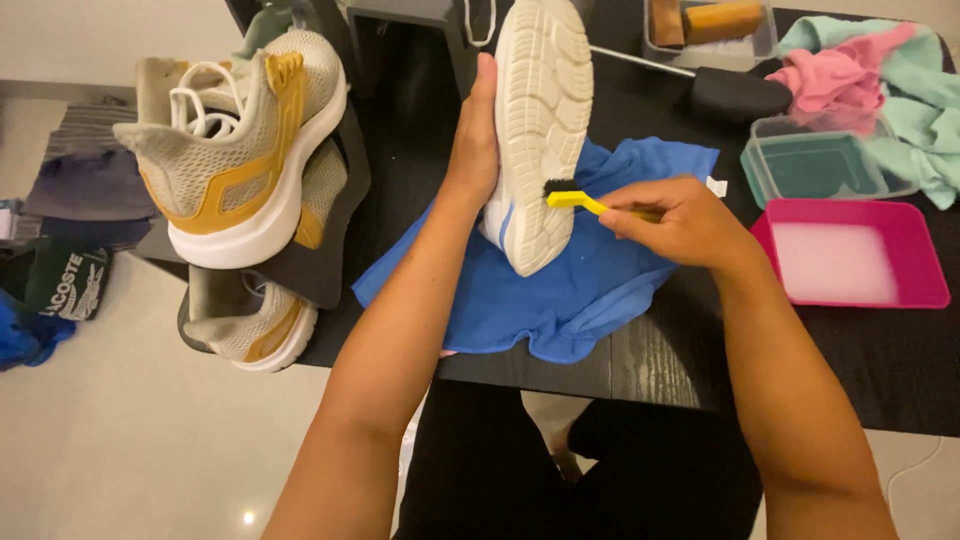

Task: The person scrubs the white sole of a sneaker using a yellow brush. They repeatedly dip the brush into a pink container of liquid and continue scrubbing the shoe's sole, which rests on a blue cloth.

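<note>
Scrubbing in hand: the left hand (475, 150) grips a white shoe (540, 120) sole-up over a blue cloth (600, 290), the right hand (680, 220) is closed on a yellow brush (575, 198) at the sole's edge; the unbrushed sole looks next.

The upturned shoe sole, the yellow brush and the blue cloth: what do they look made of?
Shoe sole: off-white rubber or foam, matte, with moulded tread grooves. Yellow brush: glossy handle, likely plastic, with dark bristles whose fibre is not clear. Blue cloth: soft fabric, matte and creased in loose folds, possibly microfibre or cotton.
</note>
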